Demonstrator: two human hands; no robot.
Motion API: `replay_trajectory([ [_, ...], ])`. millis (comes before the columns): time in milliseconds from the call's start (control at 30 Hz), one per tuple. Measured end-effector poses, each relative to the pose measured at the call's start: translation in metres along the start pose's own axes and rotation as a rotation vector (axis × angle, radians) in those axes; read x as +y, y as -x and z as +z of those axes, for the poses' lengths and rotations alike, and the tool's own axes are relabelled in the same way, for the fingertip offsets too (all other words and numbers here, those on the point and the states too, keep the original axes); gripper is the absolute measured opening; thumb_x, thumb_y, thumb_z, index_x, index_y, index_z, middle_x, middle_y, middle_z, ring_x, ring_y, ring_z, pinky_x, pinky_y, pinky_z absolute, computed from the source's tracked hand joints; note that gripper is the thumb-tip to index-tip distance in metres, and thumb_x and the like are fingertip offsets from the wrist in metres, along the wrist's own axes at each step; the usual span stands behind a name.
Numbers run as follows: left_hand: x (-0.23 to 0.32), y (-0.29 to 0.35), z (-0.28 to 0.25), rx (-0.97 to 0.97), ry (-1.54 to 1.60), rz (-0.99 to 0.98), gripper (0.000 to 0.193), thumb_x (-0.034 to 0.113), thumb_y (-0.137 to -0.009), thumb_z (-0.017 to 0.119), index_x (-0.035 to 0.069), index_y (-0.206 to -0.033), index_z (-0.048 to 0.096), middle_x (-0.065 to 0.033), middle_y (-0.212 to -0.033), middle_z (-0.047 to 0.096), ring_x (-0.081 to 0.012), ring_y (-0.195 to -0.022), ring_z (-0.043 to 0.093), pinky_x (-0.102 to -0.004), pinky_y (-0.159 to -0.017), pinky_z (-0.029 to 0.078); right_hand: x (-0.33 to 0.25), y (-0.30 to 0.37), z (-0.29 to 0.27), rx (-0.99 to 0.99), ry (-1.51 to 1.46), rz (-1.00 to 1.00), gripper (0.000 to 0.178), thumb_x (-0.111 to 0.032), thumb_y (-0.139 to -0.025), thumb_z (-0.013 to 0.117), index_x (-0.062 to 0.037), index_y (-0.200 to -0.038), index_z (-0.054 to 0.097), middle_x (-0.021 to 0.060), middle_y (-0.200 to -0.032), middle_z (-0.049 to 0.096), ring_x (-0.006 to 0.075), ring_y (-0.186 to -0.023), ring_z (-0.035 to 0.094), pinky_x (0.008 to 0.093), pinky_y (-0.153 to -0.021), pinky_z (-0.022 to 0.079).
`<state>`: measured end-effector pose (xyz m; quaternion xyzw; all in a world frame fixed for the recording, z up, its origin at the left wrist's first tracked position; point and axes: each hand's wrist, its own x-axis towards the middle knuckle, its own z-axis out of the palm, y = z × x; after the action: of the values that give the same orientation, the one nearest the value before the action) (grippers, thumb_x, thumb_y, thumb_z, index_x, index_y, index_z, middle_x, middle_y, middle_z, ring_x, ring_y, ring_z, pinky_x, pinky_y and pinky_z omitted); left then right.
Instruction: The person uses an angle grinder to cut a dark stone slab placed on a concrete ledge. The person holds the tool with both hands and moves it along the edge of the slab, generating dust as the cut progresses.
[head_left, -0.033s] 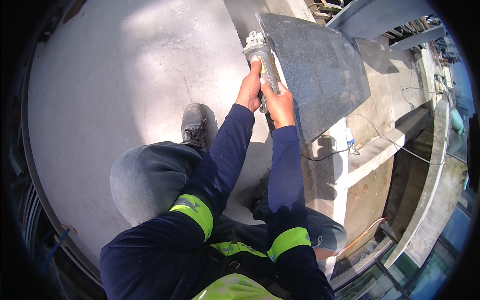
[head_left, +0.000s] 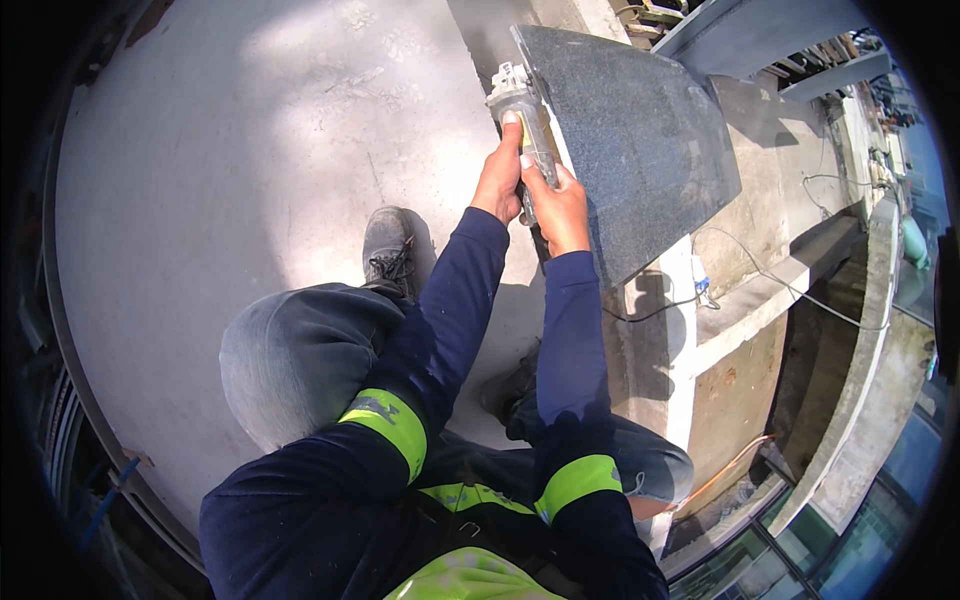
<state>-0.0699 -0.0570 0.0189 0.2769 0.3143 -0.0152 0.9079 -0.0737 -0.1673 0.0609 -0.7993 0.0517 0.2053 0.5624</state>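
Left hand [head_left: 497, 182], right hand [head_left: 563, 212] clamped on tubular power tool [head_left: 517, 102] by dark speckled slab's [head_left: 640, 145] left edge; concrete floor [head_left: 190, 190] spreads wide left.

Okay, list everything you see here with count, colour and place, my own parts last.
Power tool: one, grey and whitish, in both hands
Slab: one, dark grey, right of the tool
Floor: one, pale grey, left and centre
Dark cord: one, black, below the slab
Small item: one, blue and white, kind unclear, below the slab
Orange cord: one, orange, lower right
Rod: one, blue, lower left
Glass panels: several, greenish, lower right
Shoes: two, dark, on the floor
Sleeves: two, navy, yellow-green bands
Left hand: one, bare, higher on the tool
Right hand: one, bare, lower down
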Motion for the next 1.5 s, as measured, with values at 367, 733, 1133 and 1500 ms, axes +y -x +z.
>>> replay_trajectory([
  [367, 0.009, -0.016, 0.006, 0.024, -0.016, 0.003, 0.085, 0.075, -0.118, 0.05, 0.004, -0.164, 0.057, -0.0195, -0.142, 0.071, -0.0321, -0.127, 0.073, -0.0498, -0.109, 0.061, 0.0, -0.024, 0.002, -0.013, 0.058, 0.03, 0.057, -0.051, -0.102, 0.085, -0.0005, -0.128, 0.083, 0.0119, -0.1, 0.083, 0.0217, -0.084, 0.078, 0.0384, -0.072, 0.06],
  [733, -0.001, -0.003, 0.0, 0.016, 0.019, 0.037, 0.09, 0.075, -0.114, 0.061, -0.005, -0.154, 0.062, -0.0179, -0.129, 0.075, -0.028, -0.114, 0.076, -0.0467, -0.1, 0.063, 0.008, -0.008, 0.0, 0.012, 0.045, -0.025, 0.054, -0.048, -0.104, 0.086, -0.0006, -0.13, 0.08, 0.009, -0.096, 0.079, 0.017, -0.08, 0.074, 0.0359, -0.068, 0.058],
  [1133, -0.001, -0.023, -0.003, 0.023, -0.018, 0.0, 0.09, 0.081, -0.114, 0.052, 0.004, -0.16, 0.06, -0.0192, -0.131, 0.076, -0.0314, -0.114, 0.078, -0.0499, -0.103, 0.065, 0.004, -0.022, 0.003, 0.033, 0.113, -0.015, 0.064, -0.059, -0.1, 0.084, -0.0022, -0.131, 0.083, 0.0199, -0.11, 0.086, 0.0331, -0.103, 0.083, 0.0445, -0.092, 0.062],
  [1500, -0.004, -0.003, -0.004, -0.001, -0.017, 0.012, 0.09, 0.08, -0.114, 0.053, 0.002, -0.16, 0.059, -0.0196, -0.133, 0.074, -0.0307, -0.117, 0.077, -0.0486, -0.105, 0.064, 0.007, -0.002, -0.001, 0.021, 0.05, -0.039, 0.052, -0.048, -0.105, 0.086, -0.0011, -0.127, 0.082, 0.0079, -0.095, 0.08, 0.0174, -0.077, 0.073, 0.0369, -0.066, 0.058],
])
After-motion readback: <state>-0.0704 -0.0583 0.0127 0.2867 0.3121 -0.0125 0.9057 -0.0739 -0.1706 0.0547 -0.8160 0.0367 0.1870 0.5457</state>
